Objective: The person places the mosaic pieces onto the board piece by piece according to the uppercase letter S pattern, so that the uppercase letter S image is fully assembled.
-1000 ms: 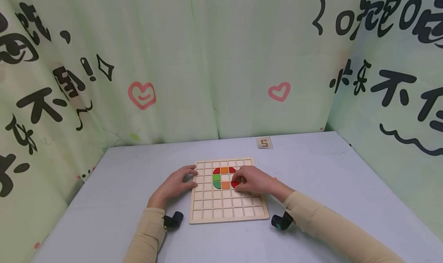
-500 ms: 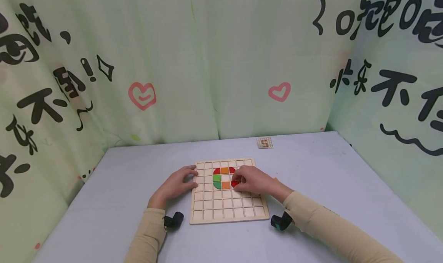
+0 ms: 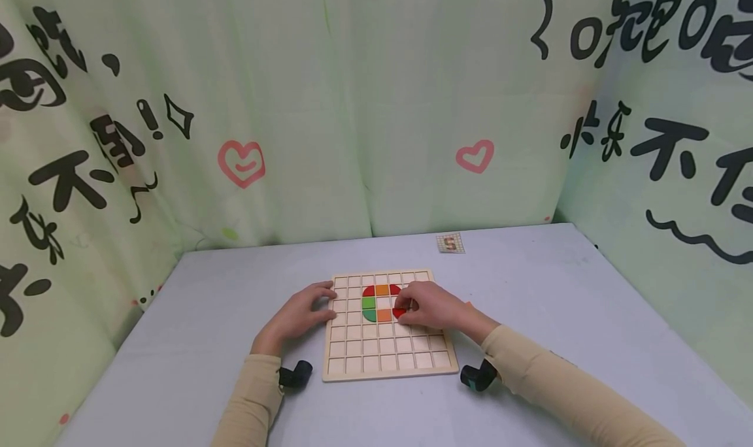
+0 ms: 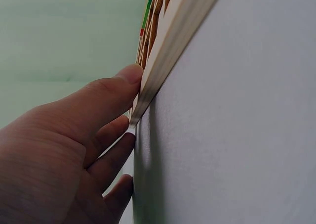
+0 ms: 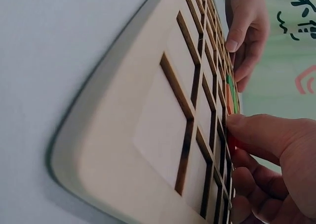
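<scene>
A square wooden grid board [image 3: 382, 346] lies on the table with coloured tiles set in a ring in its upper middle. Red corner tiles [image 3: 368, 291], orange squares [image 3: 384, 315], a light green square [image 3: 368, 302] and a dark green rounded corner [image 3: 369, 315] show. My left hand [image 3: 300, 313] rests at the board's left edge, its thumb [image 4: 131, 74] touching the rim and its fingers loosely extended. Over the ring's right side, my right hand [image 3: 432, 305] pinches a red rounded tile [image 3: 399, 314] between thumb and curled fingers. That hand hides the ring's right-side cell.
A small card with a printed grid pattern [image 3: 450, 243] lies near the table's back edge. A bit of orange [image 3: 468, 304] peeks out behind the right wrist. Black wrist cameras [image 3: 296, 374] jut inward from both sleeves. Printed curtains [image 3: 353, 107] stand behind and beside the table.
</scene>
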Demonstrator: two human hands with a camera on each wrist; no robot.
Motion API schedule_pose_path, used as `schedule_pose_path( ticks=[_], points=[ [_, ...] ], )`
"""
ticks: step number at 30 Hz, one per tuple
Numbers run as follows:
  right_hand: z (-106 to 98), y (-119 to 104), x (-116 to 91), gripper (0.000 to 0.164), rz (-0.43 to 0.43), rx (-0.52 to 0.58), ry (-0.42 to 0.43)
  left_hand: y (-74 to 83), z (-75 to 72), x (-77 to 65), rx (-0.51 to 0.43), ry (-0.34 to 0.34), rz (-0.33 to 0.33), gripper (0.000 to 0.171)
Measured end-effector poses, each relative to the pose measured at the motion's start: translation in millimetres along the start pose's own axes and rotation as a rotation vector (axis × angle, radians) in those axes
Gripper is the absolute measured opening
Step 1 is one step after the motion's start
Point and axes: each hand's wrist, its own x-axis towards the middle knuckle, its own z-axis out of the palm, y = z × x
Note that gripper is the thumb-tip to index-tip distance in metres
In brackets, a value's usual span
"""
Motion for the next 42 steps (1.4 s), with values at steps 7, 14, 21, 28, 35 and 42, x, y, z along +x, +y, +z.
schedule_pose_path(
  ticks=[7, 14, 21, 28, 35, 42],
  points=[
    [-6, 3, 3, 0.014, 0.001, -0.048, -0.005, -0.8, -1.0, 1.4, -0.005, -0.007, -0.001, 0.034],
    [-13, 5, 4, 0.016, -0.036, -0.077, -0.034, 0.7, -0.8, 0.6, -0.005, -0.012, -0.023, 0.034],
    [-13, 6, 9, 0.014, -0.073, -0.114, -0.084, 2.1, -0.7, 0.1, -0.001, -0.012, -0.027, 0.033],
    [-10, 6, 7, 0.017, -0.051, -0.058, -0.077, -0.2, -0.6, 0.9, -0.001, -0.010, -0.014, 0.033],
    [-9, 5, 6, 0.016, -0.054, -0.057, -0.073, 0.5, -0.2, 0.7, 0.008, -0.006, -0.021, 0.033],
    [-3, 4, 7, 0.010, -0.047, -0.071, -0.022, 0.8, -0.3, 0.6, 0.003, -0.009, -0.020, 0.032]
  ],
)
